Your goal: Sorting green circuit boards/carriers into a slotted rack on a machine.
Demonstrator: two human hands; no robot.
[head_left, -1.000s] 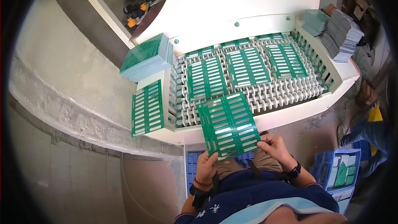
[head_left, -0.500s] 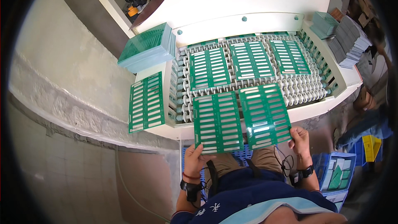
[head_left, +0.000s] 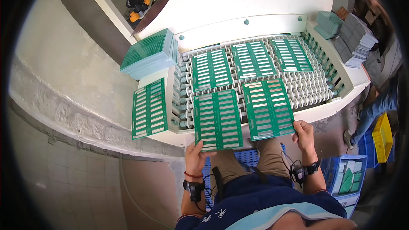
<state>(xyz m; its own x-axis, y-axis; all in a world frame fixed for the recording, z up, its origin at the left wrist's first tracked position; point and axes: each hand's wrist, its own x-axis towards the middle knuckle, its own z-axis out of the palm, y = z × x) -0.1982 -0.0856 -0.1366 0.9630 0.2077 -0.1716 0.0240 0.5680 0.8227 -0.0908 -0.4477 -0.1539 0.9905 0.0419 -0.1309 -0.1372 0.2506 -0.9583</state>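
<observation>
My left hand (head_left: 197, 157) pinches the near left corner of a green circuit board panel (head_left: 217, 119) with rows of long slots. This panel slants over the front rim of a roller conveyor (head_left: 313, 93). By its near right corner, my right hand (head_left: 303, 135) grips a second such panel (head_left: 269, 108), which reaches further over the rollers. The two held panels are side by side with a narrow gap. Beyond them, three similar panels lie in a row on the rollers: a left one (head_left: 212, 69), a middle one (head_left: 254, 59) and a right one (head_left: 292, 55).
One panel (head_left: 149, 110) rests on the machine's left rim, before a tall stack of panels (head_left: 149, 55). On the right rim stand a small green stack (head_left: 329, 24) and a grey stack (head_left: 353, 38). Blue crates (head_left: 330, 174), a yellow crate (head_left: 382, 138) and another person's leg (head_left: 377, 108) are at right.
Both hands have moved forward, carrying their panels further over the rollers, the right one furthest. The panels on the conveyor have shifted away slightly, and the furthest row has nearly vanished under the white cover.
</observation>
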